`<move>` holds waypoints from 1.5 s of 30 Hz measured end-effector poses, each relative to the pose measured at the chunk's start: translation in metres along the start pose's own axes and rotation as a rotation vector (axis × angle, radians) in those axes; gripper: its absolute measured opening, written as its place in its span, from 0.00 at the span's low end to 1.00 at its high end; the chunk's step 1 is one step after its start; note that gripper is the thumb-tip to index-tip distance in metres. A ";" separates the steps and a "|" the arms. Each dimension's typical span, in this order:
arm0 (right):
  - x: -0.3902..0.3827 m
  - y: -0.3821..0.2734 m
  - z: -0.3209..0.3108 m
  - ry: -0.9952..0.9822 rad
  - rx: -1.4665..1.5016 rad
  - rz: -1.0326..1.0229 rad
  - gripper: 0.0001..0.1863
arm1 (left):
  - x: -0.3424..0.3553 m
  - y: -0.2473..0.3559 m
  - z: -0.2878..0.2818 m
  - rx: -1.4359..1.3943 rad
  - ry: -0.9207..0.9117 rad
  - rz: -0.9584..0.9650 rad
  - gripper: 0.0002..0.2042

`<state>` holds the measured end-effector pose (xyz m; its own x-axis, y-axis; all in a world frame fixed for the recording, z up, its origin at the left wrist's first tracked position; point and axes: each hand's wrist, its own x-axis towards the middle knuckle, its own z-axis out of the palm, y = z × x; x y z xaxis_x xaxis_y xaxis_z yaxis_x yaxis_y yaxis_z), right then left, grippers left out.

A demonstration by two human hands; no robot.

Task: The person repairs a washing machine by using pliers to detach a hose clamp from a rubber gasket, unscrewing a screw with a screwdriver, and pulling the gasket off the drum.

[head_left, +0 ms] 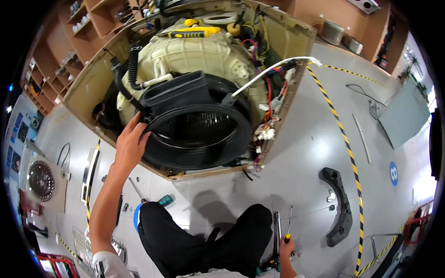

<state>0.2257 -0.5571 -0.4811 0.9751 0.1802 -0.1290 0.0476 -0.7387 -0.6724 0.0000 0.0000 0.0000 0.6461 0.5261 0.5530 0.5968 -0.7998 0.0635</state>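
Observation:
An opened washing machine stands before me, its black rubber door gasket [183,159] facing up around a dark drum opening [199,127]. With fingers and thumb at the gasket's left rim, my left hand [131,144] grips its edge beside a black hose [121,83]. My right hand [286,249] is low on the right near my knee, closed round a screwdriver [288,237] with a yellow and black handle, its shaft pointing away from me. A white hose [273,68] runs from the gasket's upper right to the cabinet's corner.
Yellow-handled tools [194,32] lie on the cream tub [204,52]. Loose wires [269,97] hang inside the cabinet's right side. A curved dark counterweight [340,208] rests on the floor at right, near striped tape [345,134]. A long metal wrench [276,227] is beside my right hand.

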 end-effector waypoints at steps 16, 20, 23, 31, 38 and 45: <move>0.051 -0.445 -0.033 -0.190 1.002 -0.803 0.16 | -0.024 -0.002 0.028 0.103 0.140 0.222 0.08; 0.060 -0.538 -0.063 -0.105 0.906 -0.957 0.19 | -0.027 0.001 0.031 0.119 0.113 0.267 0.10; 0.066 -0.593 -0.074 -0.019 0.811 -1.091 0.21 | -0.029 -0.002 0.042 0.064 0.134 0.213 0.11; 0.079 -0.644 -0.070 -0.238 1.044 -0.594 0.19 | -0.024 0.004 0.015 -0.170 0.168 0.212 0.16; 0.056 -0.620 -0.048 -0.016 1.015 -0.862 0.14 | -0.010 -0.017 -0.009 -0.425 0.193 0.081 0.10; 0.049 -0.590 -0.029 0.131 0.974 -1.075 0.11 | 0.068 -0.027 -0.041 -0.750 0.371 -0.248 0.17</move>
<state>0.2520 -0.1312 -0.0703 0.5792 0.2520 0.7752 0.6420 0.4451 -0.6243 0.0080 0.0458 0.0702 0.2645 0.6867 0.6771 0.1446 -0.7224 0.6761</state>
